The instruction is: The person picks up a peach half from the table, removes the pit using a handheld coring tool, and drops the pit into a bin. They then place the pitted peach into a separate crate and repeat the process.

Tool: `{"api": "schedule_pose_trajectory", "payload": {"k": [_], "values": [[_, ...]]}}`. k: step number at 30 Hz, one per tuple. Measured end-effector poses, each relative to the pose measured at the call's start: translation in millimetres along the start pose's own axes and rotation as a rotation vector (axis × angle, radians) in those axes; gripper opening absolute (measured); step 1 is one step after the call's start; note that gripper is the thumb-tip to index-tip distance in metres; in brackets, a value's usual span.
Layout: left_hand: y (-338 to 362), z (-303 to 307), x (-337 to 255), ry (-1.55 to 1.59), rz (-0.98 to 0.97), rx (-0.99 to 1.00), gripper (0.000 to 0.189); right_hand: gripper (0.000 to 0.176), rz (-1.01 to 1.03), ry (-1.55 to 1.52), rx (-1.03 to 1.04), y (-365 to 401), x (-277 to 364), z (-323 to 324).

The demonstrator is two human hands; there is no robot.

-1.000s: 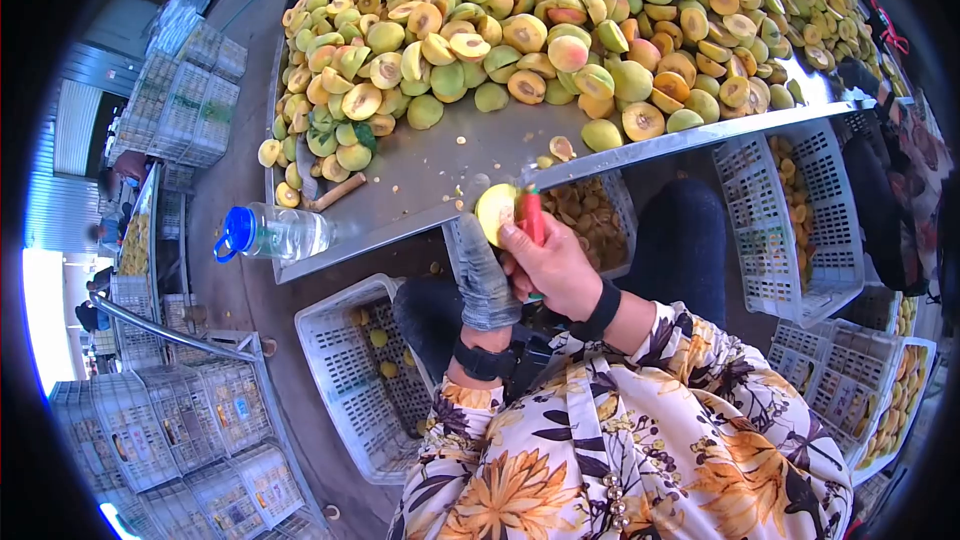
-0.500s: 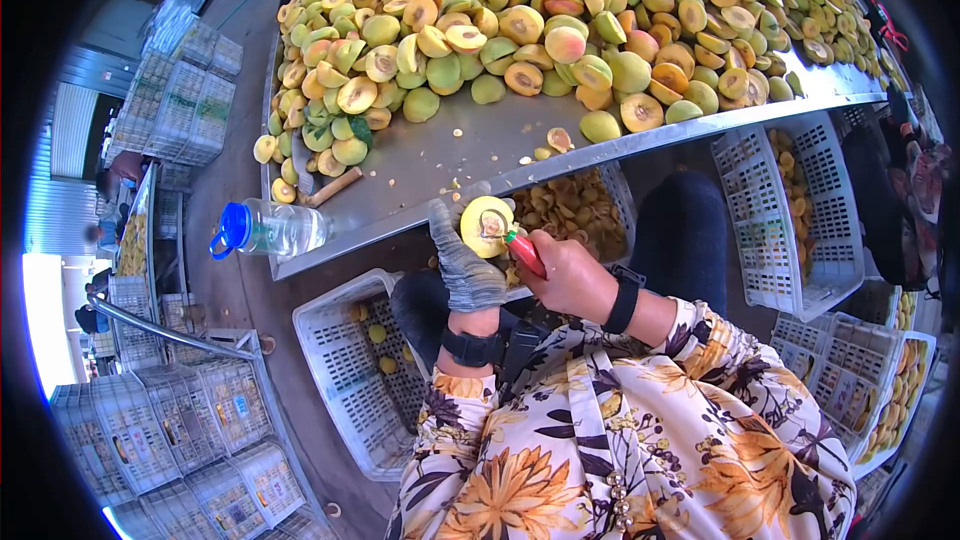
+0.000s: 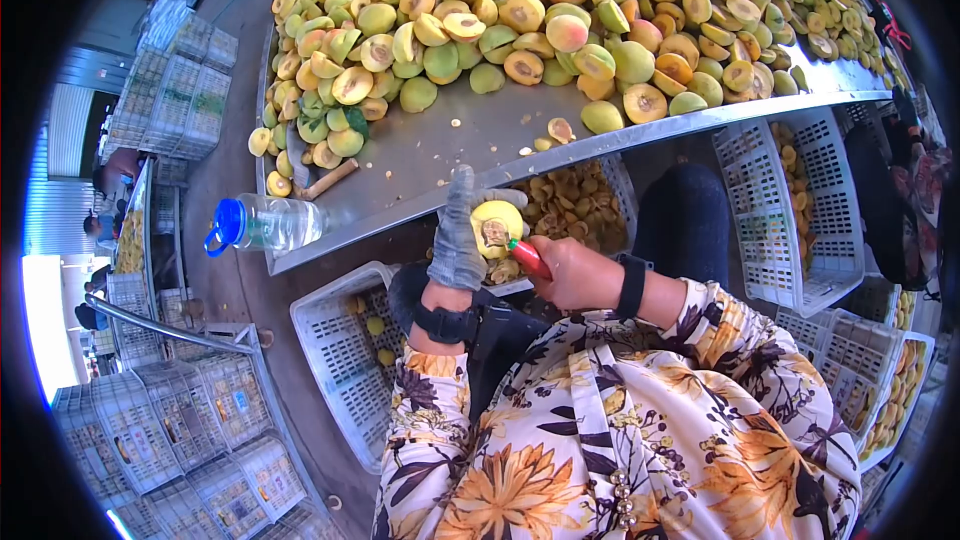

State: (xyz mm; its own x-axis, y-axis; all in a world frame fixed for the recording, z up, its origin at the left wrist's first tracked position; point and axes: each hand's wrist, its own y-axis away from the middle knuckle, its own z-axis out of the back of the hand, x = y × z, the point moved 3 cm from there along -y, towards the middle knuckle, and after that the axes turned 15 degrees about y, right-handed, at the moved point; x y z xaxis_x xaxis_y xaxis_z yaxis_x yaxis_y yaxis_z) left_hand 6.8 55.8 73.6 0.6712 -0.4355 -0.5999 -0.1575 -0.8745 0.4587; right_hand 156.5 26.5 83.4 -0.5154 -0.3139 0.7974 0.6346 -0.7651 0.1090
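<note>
My left hand (image 3: 457, 245), in a grey glove, is closed around a yellow peach half (image 3: 498, 212), its cut face turned up and a brownish pit area showing. In my bare right hand (image 3: 580, 276) is a pitting tool (image 3: 531, 259) with a red handle and a green collar. The tool's tip meets the pit area of the peach half; its exact shape is hidden. Both hands are just off the near edge of a metal table (image 3: 430, 150), above a crate of fruit pieces (image 3: 572, 202). Many halved peaches (image 3: 480, 25) are heaped on the table.
A blue-capped water bottle (image 3: 275, 224) and a wooden-handled tool (image 3: 330, 180) are at the table's left. White crates stand beside my left leg (image 3: 330, 340) and at the right (image 3: 790, 275). Stacked crates (image 3: 170, 420) fill the lower left. Other people are at the far left and right.
The tool's tip has moved lower along the pit area, and the peach half is tilted a little differently. My left hand has shifted slightly left, and my right hand slightly right and down.
</note>
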Motion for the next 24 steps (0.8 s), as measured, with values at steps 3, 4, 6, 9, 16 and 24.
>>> {"api": "schedule_pose_trajectory", "payload": {"k": [3, 4, 6, 9, 16, 24], "values": [[12, -16, -3, 0.15, -0.256, 0.079, 0.059, 0.018, -0.063, -0.119, 0.086, -4, 13, 11], [12, -16, 4, 0.148, -0.258, 0.078, 0.059, 0.018, -0.116, -0.225, 0.147, -4, 16, 12], [13, -6, 12, 0.207, -0.46, -0.045, 0.049, 0.018, -0.038, -0.18, 0.07, -4, 9, 0], [12, 1, 13, 0.298, -0.26, -0.119, 0.043, 0.017, 0.006, -0.03, 0.002, -2, 5, -11], [9, -3, 4, 0.224, -0.22, -0.118, 0.041, 0.019, -0.05, -0.159, 0.096, -8, 15, -7], [3, 1, -2, 0.207, -0.058, -0.014, 0.043, 0.018, -0.038, -0.155, 0.198, -10, 21, 2]]}}
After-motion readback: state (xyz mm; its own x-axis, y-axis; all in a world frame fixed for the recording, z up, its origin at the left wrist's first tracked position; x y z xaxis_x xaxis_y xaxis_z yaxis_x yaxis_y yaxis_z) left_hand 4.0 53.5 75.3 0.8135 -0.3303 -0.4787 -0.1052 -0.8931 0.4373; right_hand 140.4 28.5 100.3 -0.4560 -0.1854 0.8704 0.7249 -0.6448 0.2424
